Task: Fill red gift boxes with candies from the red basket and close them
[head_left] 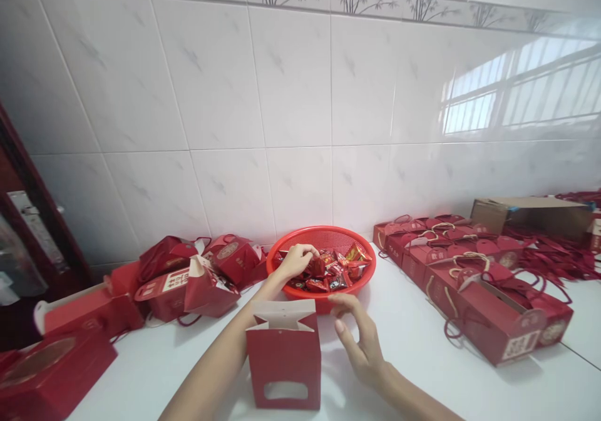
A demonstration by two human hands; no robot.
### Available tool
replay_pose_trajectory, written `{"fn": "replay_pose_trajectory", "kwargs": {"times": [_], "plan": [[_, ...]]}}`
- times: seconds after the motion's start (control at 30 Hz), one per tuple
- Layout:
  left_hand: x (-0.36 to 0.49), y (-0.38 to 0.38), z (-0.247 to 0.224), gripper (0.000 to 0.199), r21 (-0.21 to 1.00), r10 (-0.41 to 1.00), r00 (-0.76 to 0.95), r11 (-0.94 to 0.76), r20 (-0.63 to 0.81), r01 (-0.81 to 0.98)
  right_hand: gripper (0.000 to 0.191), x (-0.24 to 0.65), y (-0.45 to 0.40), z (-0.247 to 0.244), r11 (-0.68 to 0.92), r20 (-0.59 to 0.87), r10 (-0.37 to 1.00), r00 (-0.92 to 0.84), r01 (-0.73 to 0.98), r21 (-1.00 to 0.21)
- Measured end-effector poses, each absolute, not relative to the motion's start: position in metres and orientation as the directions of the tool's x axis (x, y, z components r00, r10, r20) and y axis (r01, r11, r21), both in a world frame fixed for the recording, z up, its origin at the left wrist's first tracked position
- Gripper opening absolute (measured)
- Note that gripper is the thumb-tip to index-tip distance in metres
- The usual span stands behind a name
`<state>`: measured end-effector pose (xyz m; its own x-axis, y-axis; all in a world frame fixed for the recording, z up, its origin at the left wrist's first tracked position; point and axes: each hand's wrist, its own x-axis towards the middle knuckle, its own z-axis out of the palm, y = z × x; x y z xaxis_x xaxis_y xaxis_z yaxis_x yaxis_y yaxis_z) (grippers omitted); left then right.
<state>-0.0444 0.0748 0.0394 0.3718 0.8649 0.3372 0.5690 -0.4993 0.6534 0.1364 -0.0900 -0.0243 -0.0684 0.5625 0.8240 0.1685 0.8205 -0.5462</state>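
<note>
My left hand (299, 261) reaches over the rim of a red plastic colander (345, 236), its fingers bent and closed at a red wrapped candy (319, 264). More wrapped candies (340, 269) in red and gold lie heaped around it. In front of the colander a red paper gift box (284, 361) stands upright with its top unfolded and a cut-out window low on its near side. To the right of this box my right hand (359, 339) hovers, fingers loosely curved and apart, holding nothing. What the box contains is hidden.
Rows of red gift boxes (451, 277) with cord handles stand at right. Behind them are a brown cardboard carton (530, 211) and a pile of dark red cords (549, 255). Several unfolded or tilted red boxes (169, 293) crowd the left. A tiled wall (295, 96) closes off the back.
</note>
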Motion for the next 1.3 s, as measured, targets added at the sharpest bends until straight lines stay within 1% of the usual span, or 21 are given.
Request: {"fn": "replay_pose_trajectory", "kwargs": {"times": [0.07, 0.13, 0.23, 0.33, 0.4, 0.47, 0.53, 0.6, 0.7, 0.77, 0.83, 0.9, 1.0, 1.1, 1.2, 1.3], "plan": [[-0.044, 0.076, 0.038, 0.033, 0.657, 0.874, 0.347, -0.485, 0.341, 0.577, 0.026, 0.142, -0.083, -0.012, 0.816, 0.834, 0.552, -0.01, 0.215, -0.537], [-0.041, 0.074, 0.038, 0.034, 0.658, 0.875, 0.355, -0.483, 0.33, 0.578, 0.023, 0.147, -0.072, 0.002, 0.79, 0.825, 0.562, 0.061, 0.254, -0.557], [-0.037, 0.07, 0.04, 0.04, 0.659, 0.855, 0.444, -0.499, 0.269, 0.562, 0.02, 0.15, -0.046, 0.023, 0.717, 0.762, 0.633, 0.134, 0.271, -0.643], [-0.035, 0.067, 0.042, 0.048, 0.659, 0.82, 0.539, -0.514, 0.191, 0.549, 0.021, 0.148, -0.016, 0.039, 0.637, 0.684, 0.712, 0.158, 0.264, -0.724], [-0.037, 0.066, 0.042, 0.047, 0.656, 0.807, 0.567, -0.52, 0.166, 0.547, 0.024, 0.146, 0.004, 0.044, 0.586, 0.628, 0.768, 0.124, 0.261, -0.767], [-0.039, 0.066, 0.041, 0.041, 0.655, 0.795, 0.585, -0.529, 0.161, 0.539, 0.025, 0.143, 0.022, 0.044, 0.524, 0.55, 0.834, 0.034, 0.258, -0.811], [-0.039, 0.066, 0.041, 0.034, 0.657, 0.781, 0.603, -0.542, 0.164, 0.524, 0.023, 0.142, 0.034, 0.041, 0.466, 0.468, 0.882, -0.055, 0.254, -0.848], [-0.039, 0.065, 0.042, 0.027, 0.658, 0.774, 0.607, -0.553, 0.18, 0.511, 0.019, 0.142, 0.041, 0.037, 0.425, 0.411, 0.905, -0.108, 0.248, -0.87], [-0.037, 0.062, 0.045, 0.021, 0.659, 0.781, 0.573, -0.569, 0.248, 0.491, 0.014, 0.144, 0.044, 0.034, 0.406, 0.384, 0.913, -0.137, 0.232, -0.884], [-0.036, 0.06, 0.047, 0.026, 0.671, 0.788, 0.538, -0.575, 0.299, 0.468, 0.014, 0.145, 0.043, 0.034, 0.413, 0.391, 0.91, -0.138, 0.226, -0.882], [-0.034, 0.057, 0.048, 0.034, 0.694, 0.792, 0.514, -0.573, 0.331, 0.436, 0.02, 0.146, 0.04, 0.036, 0.432, 0.415, 0.902, -0.122, 0.216, -0.876], [-0.034, 0.056, 0.049, 0.037, 0.721, 0.797, 0.493, -0.565, 0.35, 0.402, 0.025, 0.147, 0.036, 0.038, 0.455, 0.444, 0.89, -0.102, 0.171, -0.874], [-0.037, 0.056, 0.05, 0.036, 0.761, 0.817, 0.461, -0.533, 0.347, 0.372, 0.027, 0.149, 0.03, 0.041, 0.438, 0.437, 0.898, -0.049, 0.004, -0.899], [-0.041, 0.056, 0.05, 0.03, 0.798, 0.82, 0.519, -0.472, 0.241, 0.374, 0.025, 0.152, 0.026, 0.043, 0.359, 0.361, 0.932, 0.022, -0.179, -0.916], [-0.041, 0.057, 0.048, 0.024, 0.815, 0.793, 0.597, -0.422, 0.12, 0.396, 0.033, 0.154, 0.024, 0.045, 0.322, 0.321, 0.946, 0.053, -0.283, -0.903], [-0.041, 0.058, 0.045, 0.022, 0.825, 0.802, 0.59, -0.395, 0.094, 0.405, 0.033, 0.153, 0.026, 0.046, 0.293, 0.3, 0.953, 0.038, -0.363, -0.885]]}}
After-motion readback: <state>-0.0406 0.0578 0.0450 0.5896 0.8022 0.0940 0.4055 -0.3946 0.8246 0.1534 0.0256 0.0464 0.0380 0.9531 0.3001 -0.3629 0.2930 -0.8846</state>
